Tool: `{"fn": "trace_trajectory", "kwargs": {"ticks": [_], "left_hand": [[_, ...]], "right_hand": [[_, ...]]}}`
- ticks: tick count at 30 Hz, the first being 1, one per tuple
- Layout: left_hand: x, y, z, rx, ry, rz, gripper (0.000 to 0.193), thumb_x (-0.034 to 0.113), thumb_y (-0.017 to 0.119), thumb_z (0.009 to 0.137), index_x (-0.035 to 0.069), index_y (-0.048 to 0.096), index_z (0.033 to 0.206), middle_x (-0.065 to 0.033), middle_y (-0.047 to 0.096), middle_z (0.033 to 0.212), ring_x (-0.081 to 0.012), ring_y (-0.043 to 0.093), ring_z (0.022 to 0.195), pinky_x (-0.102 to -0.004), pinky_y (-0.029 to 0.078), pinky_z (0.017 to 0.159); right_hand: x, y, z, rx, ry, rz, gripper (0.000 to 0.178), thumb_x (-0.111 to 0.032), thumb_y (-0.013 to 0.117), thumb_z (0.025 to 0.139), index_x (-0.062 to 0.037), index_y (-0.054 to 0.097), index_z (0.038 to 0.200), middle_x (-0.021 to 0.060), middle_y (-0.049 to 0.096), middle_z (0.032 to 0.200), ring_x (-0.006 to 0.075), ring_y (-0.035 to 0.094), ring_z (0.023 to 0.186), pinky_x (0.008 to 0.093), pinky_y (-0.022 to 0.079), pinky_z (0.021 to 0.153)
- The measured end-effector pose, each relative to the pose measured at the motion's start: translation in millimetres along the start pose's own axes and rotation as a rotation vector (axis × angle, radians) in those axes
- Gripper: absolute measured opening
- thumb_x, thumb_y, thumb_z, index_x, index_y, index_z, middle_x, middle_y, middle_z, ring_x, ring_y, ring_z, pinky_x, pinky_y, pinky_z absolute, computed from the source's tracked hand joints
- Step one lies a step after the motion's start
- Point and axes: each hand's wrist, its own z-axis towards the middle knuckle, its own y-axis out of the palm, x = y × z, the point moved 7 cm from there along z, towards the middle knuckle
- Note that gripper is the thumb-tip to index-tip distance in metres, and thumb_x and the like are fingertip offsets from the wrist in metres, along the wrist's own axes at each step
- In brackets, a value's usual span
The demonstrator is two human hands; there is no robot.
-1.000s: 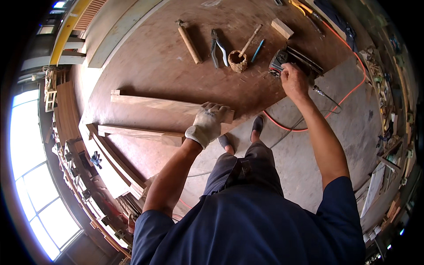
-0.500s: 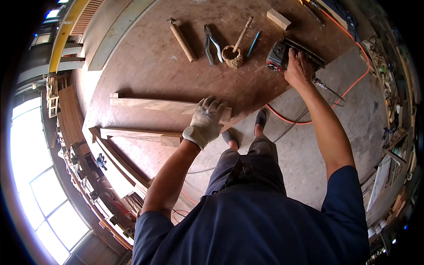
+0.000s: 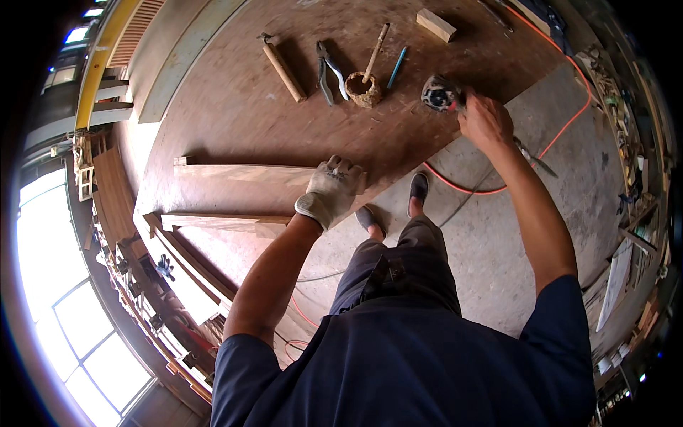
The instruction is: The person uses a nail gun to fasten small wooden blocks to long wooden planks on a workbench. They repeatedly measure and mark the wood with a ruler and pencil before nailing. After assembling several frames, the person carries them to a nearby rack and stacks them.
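Note:
My left hand (image 3: 331, 188), in a pale work glove, is closed over the right end of a wooden strip (image 3: 245, 173) lying on the brown workbench (image 3: 213, 132). My bare right hand (image 3: 487, 122) grips a nail gun (image 3: 441, 95) above the bench's right part, its round black end turned up toward me. The gun's lower part is hidden behind my fingers. A second wooden piece (image 3: 220, 223) lies nearer to me, left of my gloved hand, by the bench's near edge.
Farther back lie a hammer (image 3: 284, 70), pliers (image 3: 330, 75), a small brown pot (image 3: 363, 91) with a stick in it, a blue pencil (image 3: 398, 67) and a wood block (image 3: 435, 25). An orange hose (image 3: 565, 128) loops over the concrete floor (image 3: 512, 235) on the right.
My right hand has turned the nail gun, so its long dark side no longer shows and its round end faces up. My left hand stays on the wooden strip. The view has shifted slightly.

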Motion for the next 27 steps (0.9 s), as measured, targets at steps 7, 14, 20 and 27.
{"fn": "trace_trajectory", "kwargs": {"ticks": [7,14,20,27], "left_hand": [[-5,13,-5,-0.145,-0.022,0.013,0.039,0.022,0.078,0.080,0.009,0.068,0.115,-0.0125,0.068,0.110,-0.0325,0.061,0.106,-0.0459,0.051,0.092],[-2,-4,-8,-0.220,-0.096,0.037,0.066,0.027,0.084,0.073,0.009,0.061,0.132,-0.0145,0.063,0.125,-0.0353,0.057,0.119,-0.0481,0.047,0.101],[-4,6,-8,-0.254,-0.089,0.041,0.057,0.023,0.080,0.074,0.009,0.063,0.127,-0.0133,0.065,0.121,-0.0342,0.058,0.116,-0.0463,0.049,0.100],[1,8,-5,-0.231,0.062,0.098,0.046,0.022,0.073,0.076,0.008,0.067,0.119,-0.0075,0.067,0.116,-0.0302,0.058,0.114,-0.0432,0.050,0.100]], "right_hand": [[-37,-14,-105,-0.143,-0.079,0.727,0.030,-0.010,0.073,0.084,-0.0021,0.068,0.113,0.0223,0.073,0.093,0.0411,0.072,0.092,0.0459,0.058,0.078],[-72,25,-159,-0.189,-0.079,0.831,0.027,-0.012,0.079,0.079,-0.0049,0.072,0.105,0.0178,0.075,0.092,0.0381,0.074,0.092,0.0431,0.059,0.080],[-83,45,-167,-0.192,-0.157,0.788,0.020,-0.016,0.079,0.080,-0.0082,0.073,0.098,0.0163,0.075,0.088,0.0379,0.073,0.084,0.0431,0.059,0.071],[-91,49,-161,-0.198,-0.219,0.719,0.018,-0.015,0.078,0.081,-0.0081,0.074,0.097,0.0160,0.074,0.084,0.0378,0.072,0.081,0.0430,0.058,0.069]]}}
